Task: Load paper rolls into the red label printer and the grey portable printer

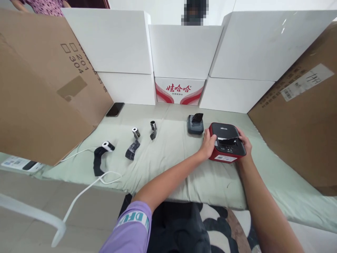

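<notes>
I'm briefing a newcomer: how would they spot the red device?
Find the green cloth before the white boxes. Right of centre, the left hand and right hand clasp the red device. Red sides set it apart from the smaller grey device beside it.

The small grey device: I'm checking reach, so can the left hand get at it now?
Probably yes: the left hand is close beside the small grey device, with nothing visible between them, though it would likely have to release the red-and-black device first.

Cartons (39, 116) around a cloth-covered surface (165, 147) suggest a makeshift workspace.
</notes>
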A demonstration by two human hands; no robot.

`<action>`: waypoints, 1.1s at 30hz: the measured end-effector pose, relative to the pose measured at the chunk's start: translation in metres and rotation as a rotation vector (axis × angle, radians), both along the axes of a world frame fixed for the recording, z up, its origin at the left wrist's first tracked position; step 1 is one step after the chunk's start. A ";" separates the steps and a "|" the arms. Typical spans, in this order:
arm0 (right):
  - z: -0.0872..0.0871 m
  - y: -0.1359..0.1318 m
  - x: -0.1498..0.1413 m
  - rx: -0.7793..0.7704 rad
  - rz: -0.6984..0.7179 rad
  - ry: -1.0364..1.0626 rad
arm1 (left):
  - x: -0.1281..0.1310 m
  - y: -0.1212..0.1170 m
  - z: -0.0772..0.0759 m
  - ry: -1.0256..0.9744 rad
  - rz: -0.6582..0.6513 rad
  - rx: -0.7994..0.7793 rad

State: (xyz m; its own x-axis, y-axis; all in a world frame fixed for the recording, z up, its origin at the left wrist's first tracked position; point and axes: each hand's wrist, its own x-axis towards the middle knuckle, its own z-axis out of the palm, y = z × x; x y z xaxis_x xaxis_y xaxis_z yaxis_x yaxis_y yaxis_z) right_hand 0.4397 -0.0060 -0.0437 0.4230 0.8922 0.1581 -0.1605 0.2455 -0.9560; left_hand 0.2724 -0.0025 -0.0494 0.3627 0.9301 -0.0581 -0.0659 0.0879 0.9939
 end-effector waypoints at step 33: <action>-0.009 -0.004 -0.201 -0.214 0.212 -0.175 | -0.161 -0.028 0.001 0.801 0.401 0.422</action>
State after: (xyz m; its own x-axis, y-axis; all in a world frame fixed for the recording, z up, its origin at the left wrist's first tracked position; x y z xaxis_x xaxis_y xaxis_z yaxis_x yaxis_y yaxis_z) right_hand 0.2384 -0.0098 -0.0525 0.2081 0.9780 0.0121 -0.0153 0.0156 -0.9998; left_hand 0.1109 -0.0305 -0.0480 0.0147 0.9763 0.2161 0.6924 -0.1659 0.7022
